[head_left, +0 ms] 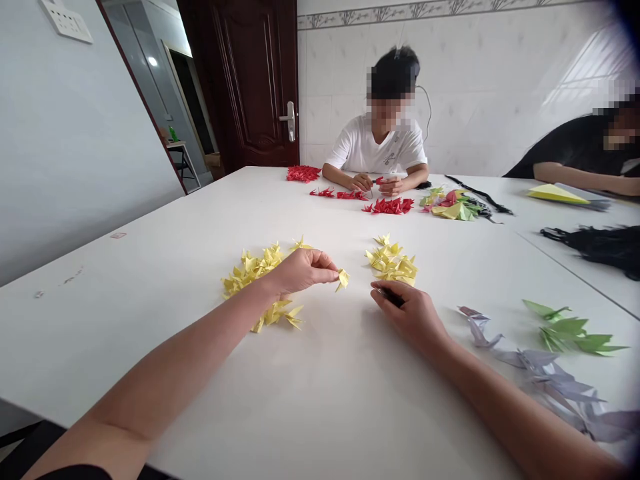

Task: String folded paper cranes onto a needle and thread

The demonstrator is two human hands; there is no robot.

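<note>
Between the thumb and fingers of my left hand (307,269) is a small yellow paper crane (343,279), held just above the white table (300,400). Behind and under that hand spreads a pile of yellow paper cranes (255,270), partly covered by my wrist. My right hand (407,308) is curled round a dark, slim object (391,296); most of it is hidden in the palm, so its kind does not show. Just beyond the right fingertips lies a second, smaller group of yellow cranes (393,261).
Purple cranes (555,380) and green cranes (575,331) lie by my right forearm. Black cords (600,247) rest farther right. Across the table a person in white (380,150) handles red cranes (390,206); another person in black (570,143) sits at right.
</note>
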